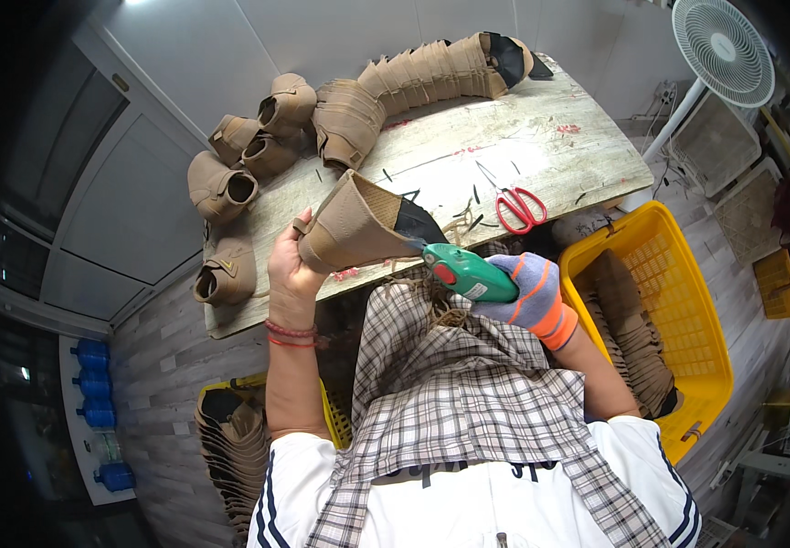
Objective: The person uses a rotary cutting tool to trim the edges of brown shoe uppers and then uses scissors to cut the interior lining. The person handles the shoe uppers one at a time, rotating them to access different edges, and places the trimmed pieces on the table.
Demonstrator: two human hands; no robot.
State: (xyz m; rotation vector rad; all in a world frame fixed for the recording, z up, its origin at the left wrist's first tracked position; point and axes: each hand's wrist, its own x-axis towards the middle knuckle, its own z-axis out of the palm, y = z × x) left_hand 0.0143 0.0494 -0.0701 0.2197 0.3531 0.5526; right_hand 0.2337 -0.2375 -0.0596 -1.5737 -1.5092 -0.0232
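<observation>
My bare left hand (291,263), with red bands on its wrist, is closed on the edge of a tan shoe upper (351,226). The upper is held tilted over the table's near edge, its wide opening and black inner lining facing right. My right hand (530,290), in a grey and orange glove, grips green handheld electric scissors (472,274) with a red button. Their tip meets the upper's lower right edge; the blades are too small to make out. Thin offcuts (450,315) lie on my checked apron (450,384) below the tool.
Red-handled scissors (520,210) and dark scraps lie on the worn table (577,155). Loose uppers (223,187) sit at its left, and a nested row of uppers (431,71) runs along the back. Yellow baskets (687,310) of stacked uppers flank me. A white fan (722,50) stands at the far right.
</observation>
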